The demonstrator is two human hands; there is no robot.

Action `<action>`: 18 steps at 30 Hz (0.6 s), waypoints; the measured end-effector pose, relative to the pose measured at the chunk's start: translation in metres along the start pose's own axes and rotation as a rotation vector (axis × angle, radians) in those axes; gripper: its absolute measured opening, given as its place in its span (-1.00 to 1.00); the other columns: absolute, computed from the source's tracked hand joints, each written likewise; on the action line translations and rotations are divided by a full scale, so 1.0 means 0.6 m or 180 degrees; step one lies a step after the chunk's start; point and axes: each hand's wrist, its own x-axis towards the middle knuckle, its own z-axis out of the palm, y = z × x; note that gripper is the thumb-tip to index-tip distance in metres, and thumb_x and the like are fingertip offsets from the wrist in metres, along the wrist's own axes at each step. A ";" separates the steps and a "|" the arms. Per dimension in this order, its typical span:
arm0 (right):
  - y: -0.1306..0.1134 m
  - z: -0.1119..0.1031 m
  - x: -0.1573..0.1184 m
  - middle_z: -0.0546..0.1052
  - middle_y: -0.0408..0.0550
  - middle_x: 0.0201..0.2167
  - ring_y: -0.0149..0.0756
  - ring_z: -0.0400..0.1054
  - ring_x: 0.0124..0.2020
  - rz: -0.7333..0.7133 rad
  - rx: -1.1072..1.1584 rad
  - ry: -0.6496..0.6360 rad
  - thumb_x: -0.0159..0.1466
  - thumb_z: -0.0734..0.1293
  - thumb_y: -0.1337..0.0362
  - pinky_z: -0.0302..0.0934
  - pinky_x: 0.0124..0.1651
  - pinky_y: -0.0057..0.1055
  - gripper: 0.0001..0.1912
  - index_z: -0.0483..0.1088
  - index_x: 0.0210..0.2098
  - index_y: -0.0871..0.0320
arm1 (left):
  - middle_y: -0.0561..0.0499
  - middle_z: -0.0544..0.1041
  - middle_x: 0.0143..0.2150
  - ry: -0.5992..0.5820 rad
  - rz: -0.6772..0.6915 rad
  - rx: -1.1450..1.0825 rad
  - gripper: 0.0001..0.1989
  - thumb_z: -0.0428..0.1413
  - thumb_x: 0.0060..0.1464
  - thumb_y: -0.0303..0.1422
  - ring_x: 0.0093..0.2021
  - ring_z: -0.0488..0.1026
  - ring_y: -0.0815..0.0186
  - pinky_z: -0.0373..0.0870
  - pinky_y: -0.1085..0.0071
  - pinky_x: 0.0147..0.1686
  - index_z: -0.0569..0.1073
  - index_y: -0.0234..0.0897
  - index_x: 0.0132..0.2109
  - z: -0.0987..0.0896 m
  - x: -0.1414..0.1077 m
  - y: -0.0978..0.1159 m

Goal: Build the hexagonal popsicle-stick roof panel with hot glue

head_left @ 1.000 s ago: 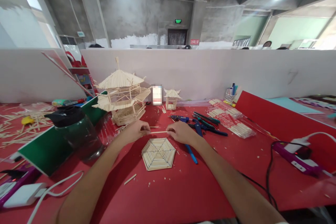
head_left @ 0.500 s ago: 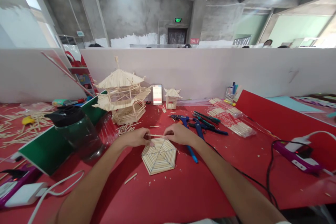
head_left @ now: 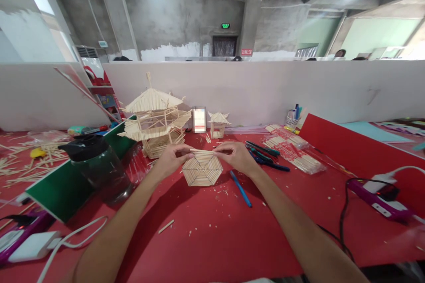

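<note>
A hexagonal panel of pale sticks (head_left: 202,171), with dark lines running out from its centre, is held up off the red table by its far edge. My left hand (head_left: 173,158) pinches the upper left corner between thumb and fingers. At the upper right corner, my right hand (head_left: 234,155) pinches the same edge. Between the two hands a stick lies along the top edge. A blue pen (head_left: 241,189) lies on the table just right of the panel. Small stick scraps are scattered below it.
A large stick pavilion (head_left: 154,119) and a small one (head_left: 218,125) stand behind. A dark bottle (head_left: 96,168) is at left. Pliers (head_left: 264,154) and bagged sticks (head_left: 295,150) lie at right. Power strips (head_left: 381,203) sit near both sides.
Both hands have moved up and away from me, and the panel has been raised and tilted with them. The stick once held above its far edge now lies along that edge.
</note>
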 end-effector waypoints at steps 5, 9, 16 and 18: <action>0.005 -0.011 0.000 0.61 -0.04 -0.32 -0.31 0.46 -0.31 0.0029 -0.0153 -0.0157 0.21 0.36 0.23 0.30 -0.24 -0.42 -0.82 0.59 -0.25 0.11 | -0.05 0.59 -0.32 0.0035 0.0010 -0.0039 -0.71 0.20 -0.01 -0.18 -0.32 0.48 0.27 0.41 0.38 -0.27 0.54 -0.34 -0.25 0.001 0.000 -0.009; 0.004 -0.018 -0.001 0.59 -0.06 -0.35 -0.34 0.43 -0.35 -0.0052 -0.0165 -0.0239 0.22 0.36 0.23 0.26 -0.29 -0.45 -0.81 0.59 -0.22 0.10 | -0.06 0.59 -0.28 -0.0037 0.0041 -0.0099 -0.68 0.18 0.03 -0.18 -0.29 0.49 0.27 0.42 0.38 -0.28 0.54 -0.32 -0.15 0.003 -0.001 -0.006; -0.002 -0.016 -0.001 0.59 -0.06 -0.37 -0.34 0.43 -0.37 -0.0076 -0.0186 -0.0201 0.22 0.36 0.21 0.27 -0.32 -0.45 -0.82 0.60 -0.26 0.09 | -0.04 0.58 -0.35 0.0018 0.0075 0.0194 -0.68 0.16 0.05 -0.19 -0.37 0.44 0.31 0.36 0.42 -0.36 0.59 -0.32 -0.15 0.002 -0.002 -0.007; -0.001 -0.012 -0.001 0.60 -0.05 -0.35 -0.34 0.44 -0.36 -0.0046 -0.0218 -0.0171 0.22 0.35 0.21 0.29 -0.30 -0.44 -0.82 0.60 -0.26 0.09 | -0.05 0.59 -0.34 -0.0011 0.0037 0.0127 -0.67 0.16 0.04 -0.18 -0.35 0.46 0.29 0.37 0.41 -0.34 0.59 -0.32 -0.14 0.001 -0.002 -0.008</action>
